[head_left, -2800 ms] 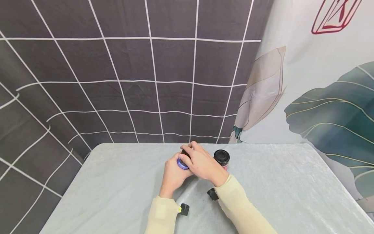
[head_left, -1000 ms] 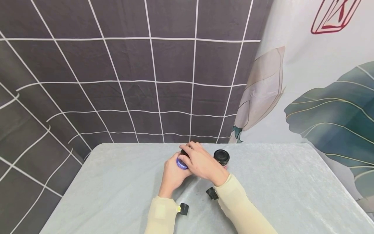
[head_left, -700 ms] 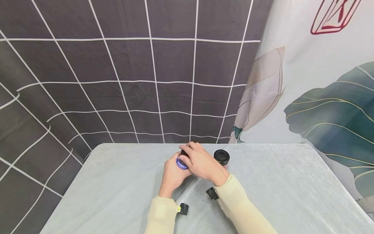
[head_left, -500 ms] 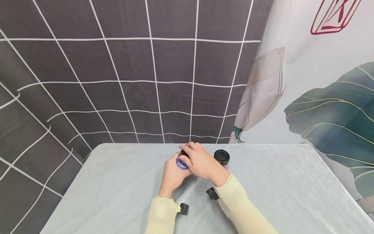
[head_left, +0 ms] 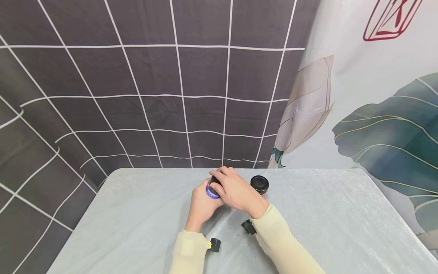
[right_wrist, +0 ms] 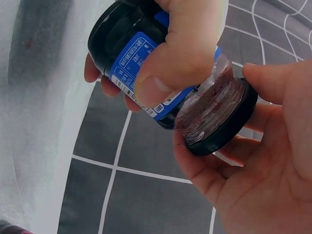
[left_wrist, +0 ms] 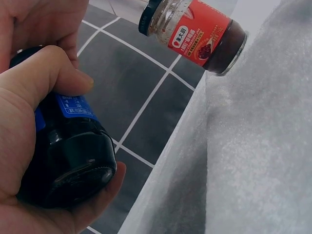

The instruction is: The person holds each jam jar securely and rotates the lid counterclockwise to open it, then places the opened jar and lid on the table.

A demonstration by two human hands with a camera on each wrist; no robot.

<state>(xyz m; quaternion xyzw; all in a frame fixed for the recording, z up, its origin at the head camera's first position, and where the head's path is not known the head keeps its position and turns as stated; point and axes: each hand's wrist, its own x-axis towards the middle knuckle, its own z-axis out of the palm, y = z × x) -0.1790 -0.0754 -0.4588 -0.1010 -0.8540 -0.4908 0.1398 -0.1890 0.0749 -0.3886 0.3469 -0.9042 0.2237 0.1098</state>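
Observation:
Near the back edge of the table, my left hand (head_left: 203,205) grips a dark jar (left_wrist: 73,165) with a blue label (right_wrist: 134,63), its thumb lying across the label. The fingers of my right hand (head_left: 236,190) are curled round the jar's black lid (right_wrist: 224,126). Between lid and label, crumpled clear film (right_wrist: 207,100) with dark reddish smears wraps the neck. In the right wrist view the jar is tilted. What is inside it is hidden. Beside my right hand stands a second glass jar (left_wrist: 200,34) with a red label, dark contents and a black lid (head_left: 259,183).
A grey-white cloth covers the table (head_left: 147,220). Behind it hangs a dark grid-patterned curtain (head_left: 154,114), with a white leaf-print curtain (head_left: 308,102) to the right. Small black wrist cameras (head_left: 215,245) stick out from both cream sleeves (head_left: 188,251).
Hands, held jar and second jar stay in practically the same places. Only a very slight leftward drift of the held jar shows.

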